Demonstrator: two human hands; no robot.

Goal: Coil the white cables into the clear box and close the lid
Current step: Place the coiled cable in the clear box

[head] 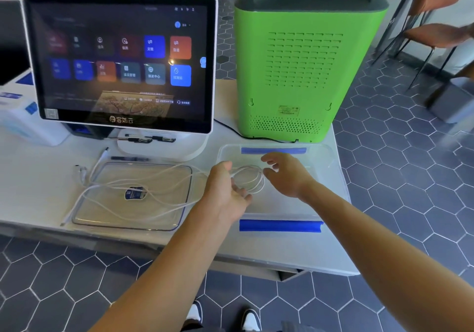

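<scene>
Here two hands coiling white cables over one clear box.

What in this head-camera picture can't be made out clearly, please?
- Left hand grip on the white cable coil: its fingers hide the contact.
- Label on the green machine: too small.
- Lid sticker: blurred.
- Chairs: motion-blurred, cut by the right edge.

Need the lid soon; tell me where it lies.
The lid lies flat on the table, left of the clear box, in front of the monitor, white cables draped over it.
</scene>
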